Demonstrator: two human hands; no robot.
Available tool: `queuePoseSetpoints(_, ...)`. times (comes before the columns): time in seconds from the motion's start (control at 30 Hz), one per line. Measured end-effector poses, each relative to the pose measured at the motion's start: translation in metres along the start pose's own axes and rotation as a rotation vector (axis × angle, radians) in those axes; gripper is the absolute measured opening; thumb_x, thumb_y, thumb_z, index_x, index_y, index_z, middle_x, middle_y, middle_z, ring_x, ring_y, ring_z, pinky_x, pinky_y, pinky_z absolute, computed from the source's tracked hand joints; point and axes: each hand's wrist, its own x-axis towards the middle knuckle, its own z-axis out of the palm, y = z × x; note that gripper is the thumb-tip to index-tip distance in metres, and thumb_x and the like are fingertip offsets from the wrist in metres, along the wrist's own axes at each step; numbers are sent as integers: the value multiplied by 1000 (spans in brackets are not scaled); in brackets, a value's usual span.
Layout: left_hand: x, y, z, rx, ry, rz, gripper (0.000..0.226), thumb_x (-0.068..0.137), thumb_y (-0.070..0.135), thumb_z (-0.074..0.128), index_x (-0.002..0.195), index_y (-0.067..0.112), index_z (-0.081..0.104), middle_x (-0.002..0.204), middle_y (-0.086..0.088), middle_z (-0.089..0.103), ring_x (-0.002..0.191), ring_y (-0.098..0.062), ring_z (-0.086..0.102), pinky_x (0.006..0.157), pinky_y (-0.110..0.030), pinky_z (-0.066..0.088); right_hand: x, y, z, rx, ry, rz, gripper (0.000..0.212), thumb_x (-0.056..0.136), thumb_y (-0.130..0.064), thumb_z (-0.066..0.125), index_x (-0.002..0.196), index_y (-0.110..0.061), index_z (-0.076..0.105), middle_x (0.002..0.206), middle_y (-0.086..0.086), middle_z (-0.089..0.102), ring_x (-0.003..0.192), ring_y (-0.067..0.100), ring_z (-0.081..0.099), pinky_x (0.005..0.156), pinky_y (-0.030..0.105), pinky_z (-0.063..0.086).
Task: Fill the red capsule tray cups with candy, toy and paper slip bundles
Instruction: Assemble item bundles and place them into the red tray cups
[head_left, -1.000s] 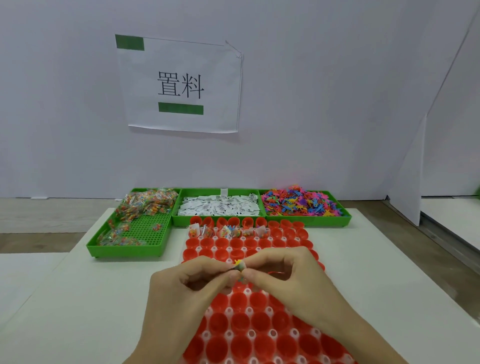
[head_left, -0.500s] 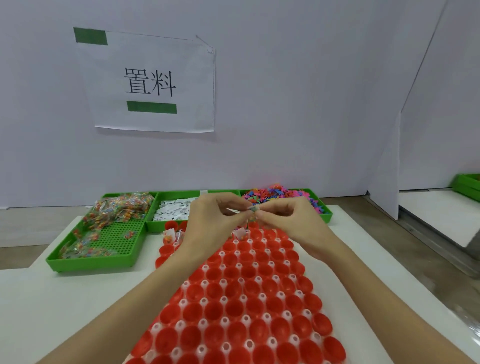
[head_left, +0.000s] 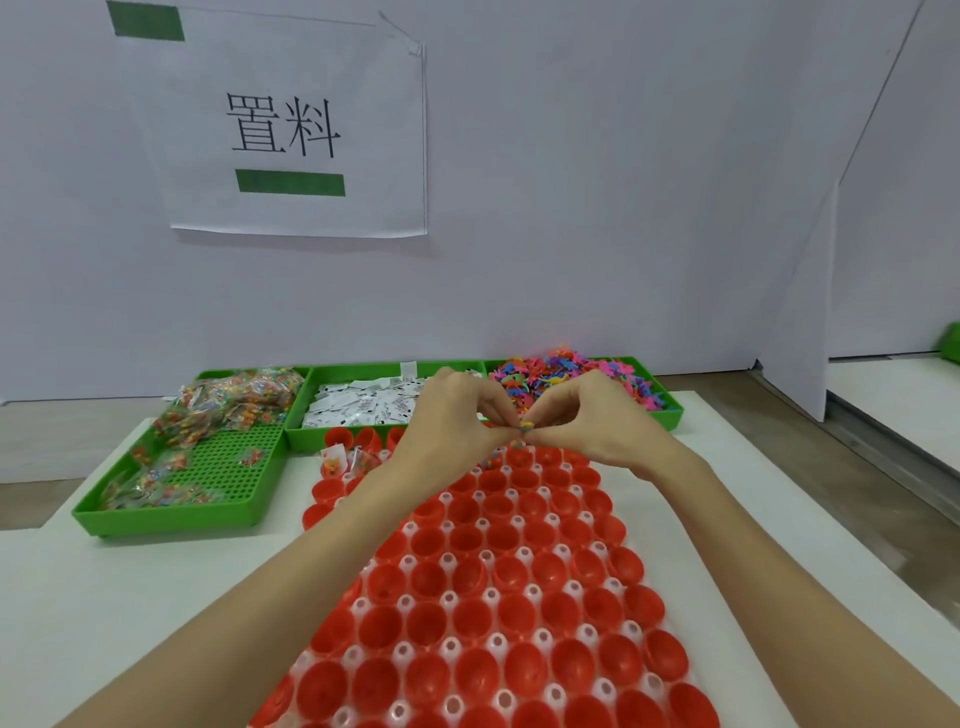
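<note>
Right now your left hand (head_left: 457, 415) and right hand (head_left: 587, 421) meet fingertip to fingertip, both pinching one small bundle (head_left: 525, 427) above the far rows of the red capsule tray (head_left: 519, 597). The open cups lie directly below and toward you; the tray's long axis runs from the bench's near edge toward the far edge. Neither hand is nearer. The cups look glossy, hard and rounded; the bundle is crinkly, multicoloured, too small to detail.
</note>
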Motion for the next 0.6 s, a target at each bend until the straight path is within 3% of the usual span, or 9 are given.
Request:
queuePoseSetpoints(0.1, 2, -2, 7, 34, -58, -8, 10, 72, 12, 90, 71, 14, 80, 67, 3, 74, 68, -8, 69, 75, -15, 49, 0, 3, 2, -66, -26, 34, 9, 78, -21, 87, 84, -21, 82, 72, -6, 74, 63, -2, 65, 60, 12, 46)
queuePoseSetpoints(0.2, 4, -3, 11, 67, -101, -34, 9, 73, 16, 89, 71, 14, 81, 68, 5, 74, 71, -10, 68, 95, -29, 47, 1, 5, 6, -101, -38, 47, 11, 78, -22, 88, 86, -19, 81, 73, -6, 74, 65, 1, 66, 61, 13, 48)
queuePoseSetpoints(0.27, 5, -4, 12, 95, -107, -43, 10, 74, 20, 89, 73, 16, 80, 71, 7, 74, 78, -10, 64, 102, -26, 37, 2, 5, 8, -114, -32, 49, 11, 78, -22, 88, 86, -19, 81, 74, -4, 74, 68, 5, 68, 63, 14, 50)
queuePoseSetpoints(0.33, 5, -4, 12, 152, -123, -28, 9, 76, 22, 87, 76, 19, 79, 76, 9, 74, 89, -12, 52, 89, -17, 33, 3, 5, 11, -147, -15, 52, 13, 77, -23, 88, 86, -18, 80, 76, -3, 74, 69, 7, 68, 63, 15, 50)
queuePoseSetpoints(0.4, 5, -3, 13, 211, -142, -5, 5, 77, 18, 84, 79, 18, 79, 80, 9, 74, 96, -16, 42, 75, -18, 32, 4, 4, 17, -174, 14, 47, 12, 76, -22, 88, 84, -17, 80, 77, -2, 74, 68, 6, 66, 60, 12, 47)
queuePoseSetpoints(0.5, 7, 0, 13, 292, -162, 6, 7, 77, 13, 81, 82, 17, 80, 81, 6, 74, 101, -21, 43, 77, -30, 43, 3, 2, 18, -199, 22, 29, 9, 78, -19, 87, 83, -18, 79, 74, -5, 72, 63, 0, 62, 54, 5, 44)
queuePoseSetpoints(0.6, 8, 2, 13, 332, -170, 17, 8, 78, 12, 80, 84, 18, 80, 81, 6, 73, 101, -22, 44, 78, -31, 46, 2, -2, 13, -237, -29, -3, 8, 82, -20, 84, 90, -21, 82, 78, -13, 72, 68, -7, 63, 57, 4, 46)
